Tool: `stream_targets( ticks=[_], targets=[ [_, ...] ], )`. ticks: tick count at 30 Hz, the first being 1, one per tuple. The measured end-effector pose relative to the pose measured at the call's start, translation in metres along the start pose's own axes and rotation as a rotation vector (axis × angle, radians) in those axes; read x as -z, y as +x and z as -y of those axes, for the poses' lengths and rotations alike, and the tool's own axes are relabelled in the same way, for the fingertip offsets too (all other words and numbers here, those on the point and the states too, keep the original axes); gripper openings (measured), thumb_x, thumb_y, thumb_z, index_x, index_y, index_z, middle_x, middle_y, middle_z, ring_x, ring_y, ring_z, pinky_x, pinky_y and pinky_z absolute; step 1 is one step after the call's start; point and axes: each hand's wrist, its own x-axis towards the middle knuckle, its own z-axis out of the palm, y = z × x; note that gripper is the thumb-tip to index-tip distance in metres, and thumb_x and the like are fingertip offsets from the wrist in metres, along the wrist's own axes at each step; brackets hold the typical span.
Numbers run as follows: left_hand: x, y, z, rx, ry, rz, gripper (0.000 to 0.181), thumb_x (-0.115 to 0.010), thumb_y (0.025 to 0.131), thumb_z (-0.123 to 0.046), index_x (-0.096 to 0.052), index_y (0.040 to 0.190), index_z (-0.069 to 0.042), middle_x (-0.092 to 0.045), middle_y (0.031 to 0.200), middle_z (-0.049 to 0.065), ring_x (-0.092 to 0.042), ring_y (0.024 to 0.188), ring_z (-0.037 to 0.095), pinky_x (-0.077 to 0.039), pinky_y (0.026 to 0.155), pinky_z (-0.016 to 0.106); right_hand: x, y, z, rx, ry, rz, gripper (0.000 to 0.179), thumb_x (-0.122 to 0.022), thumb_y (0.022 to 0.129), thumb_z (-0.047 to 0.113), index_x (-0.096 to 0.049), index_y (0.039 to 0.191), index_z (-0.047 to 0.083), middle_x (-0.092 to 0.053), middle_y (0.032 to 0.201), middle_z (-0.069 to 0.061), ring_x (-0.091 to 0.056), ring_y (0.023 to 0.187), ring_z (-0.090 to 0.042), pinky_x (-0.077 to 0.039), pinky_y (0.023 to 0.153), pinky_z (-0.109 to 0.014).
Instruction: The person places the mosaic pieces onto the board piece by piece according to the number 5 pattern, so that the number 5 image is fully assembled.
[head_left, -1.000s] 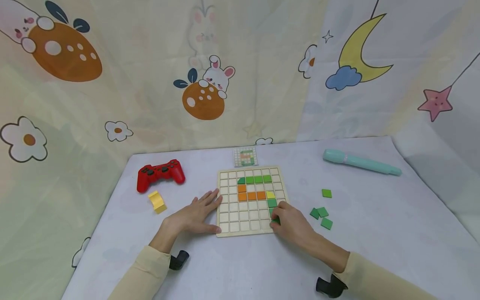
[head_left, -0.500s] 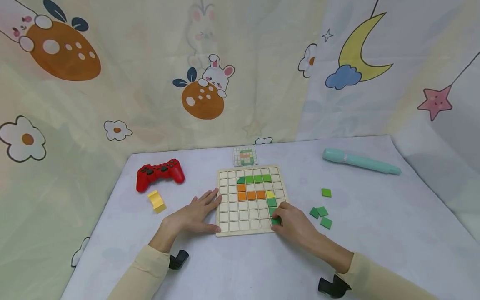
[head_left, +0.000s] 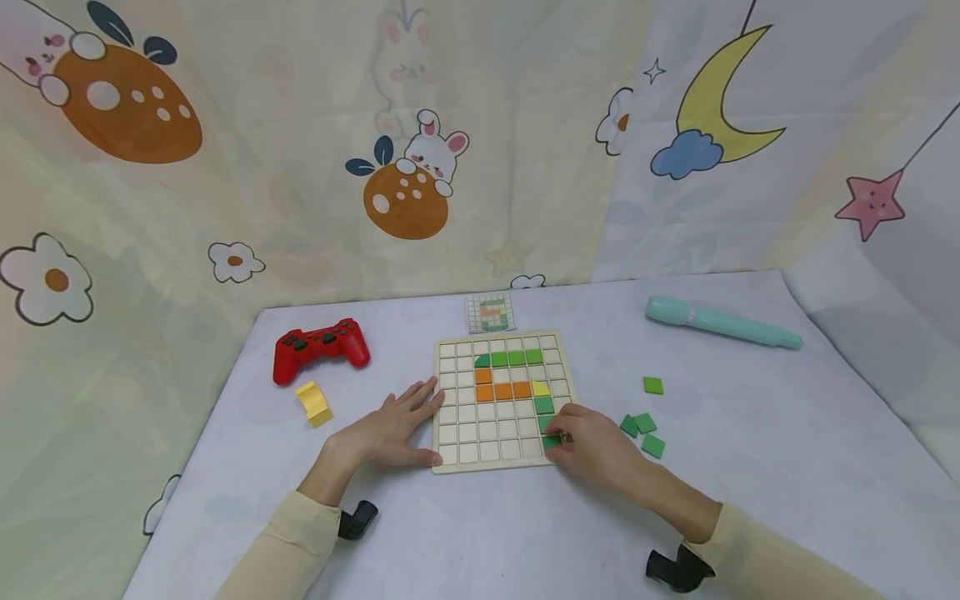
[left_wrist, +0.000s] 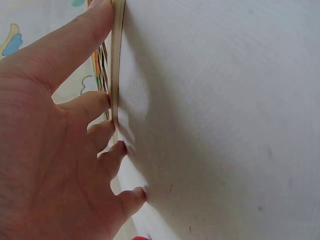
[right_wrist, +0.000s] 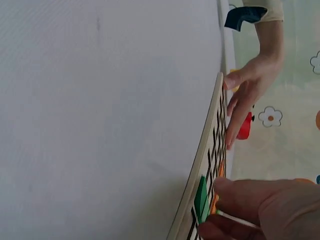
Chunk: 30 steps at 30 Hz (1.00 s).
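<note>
Left hand (head_left: 393, 433): fingers spread wide and nearly straight, thumb and fingertips touching the left edge of the wooden grid board (head_left: 468, 433); I read no object gripped there. Right hand (head_left: 596, 446): narrow, thumb and forefinger curled around the lowest green tile (head_left: 551, 442), which is at the near right part of the board. From the right wrist view I see that tile between the two digits; whether it sits fully in its cell I cannot tell. Above it in the same column I log two more green tiles (head_left: 545, 408), then a yellow piece (head_left: 540, 388). Orange tiles (head_left: 503, 391) run leftward from the yellow piece, with one more above the leftmost. Along an upper row I count three light green tiles (head_left: 517, 358) and, at their left end, a darker green piece (head_left: 482, 361) with a rounded corner. Just beyond the far edge lies a small card (head_left: 490, 313) bearing a printed coloured grid. Right of the board, on the white tabletop (head_left: 465, 542): one light green loose tile (head_left: 653, 386) lying apart, and three darker loose pieces (head_left: 645, 423) near one another. Farther back on that side, a teal tapered object (head_left: 722, 323). Left side: red game controller (head_left: 321, 348), with a yellow block (head_left: 314, 404) near it.
</note>
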Motion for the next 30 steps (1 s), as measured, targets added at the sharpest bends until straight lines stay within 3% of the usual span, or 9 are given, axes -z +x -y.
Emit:
stream_targets(
  ticks=[5,9,18,24,30],
  targets=[
    [-0.001,0.001,0.000,0.004,0.010,0.005,0.093,-0.069,0.083,-0.051,-0.023,0.155,-0.013,-0.007,0.165,0.007,-0.011,0.151,0.033,-0.017,0.118,0.059,0.018,-0.006,-0.021,0.183,-0.006,0.101,0.021,-0.074,0.083,0.014,-0.073,0.104,0.013,-0.066,0.102,0.005,-0.060,0.087,-0.011,-0.054,0.077,-0.025],
    [-0.001,0.001,0.000,0.006,0.013,0.008,0.093,-0.069,0.083,-0.051,-0.023,0.155,-0.013,-0.007,0.165,0.007,-0.010,0.151,0.032,-0.017,0.119,0.059,0.037,-0.009,-0.038,0.230,-0.009,0.181,0.025,-0.072,0.086,0.016,-0.071,0.110,0.015,-0.067,0.114,0.005,-0.062,0.108,-0.019,-0.053,0.092,-0.039],
    [-0.001,0.002,0.001,0.009,0.013,0.005,0.093,-0.069,0.083,-0.052,-0.023,0.155,-0.014,-0.006,0.165,0.007,-0.010,0.151,0.032,-0.017,0.119,0.059,0.081,-0.013,-0.076,0.130,-0.040,0.363,0.044,-0.074,0.084,0.025,-0.064,0.126,0.016,-0.057,0.137,-0.005,-0.051,0.128,-0.032,-0.047,0.101,-0.050],
    [-0.002,0.003,0.002,0.009,0.016,0.005,0.093,-0.069,0.083,-0.052,-0.023,0.155,-0.015,-0.006,0.165,0.006,-0.010,0.151,0.032,-0.017,0.119,0.059,0.096,-0.019,-0.102,0.128,-0.056,0.362,0.044,-0.075,0.082,0.019,-0.065,0.124,0.014,-0.058,0.135,-0.009,-0.047,0.130,-0.041,-0.042,0.103,-0.058],
    [-0.002,0.001,0.003,0.006,0.007,0.004,0.093,-0.069,0.083,-0.051,-0.023,0.155,-0.014,-0.005,0.165,0.007,-0.010,0.151,0.033,-0.017,0.118,0.060,0.091,-0.022,-0.118,0.086,-0.091,0.308,0.040,-0.075,0.081,0.011,-0.067,0.120,0.015,-0.060,0.131,-0.013,-0.049,0.127,-0.043,-0.044,0.100,-0.058]
  ],
)
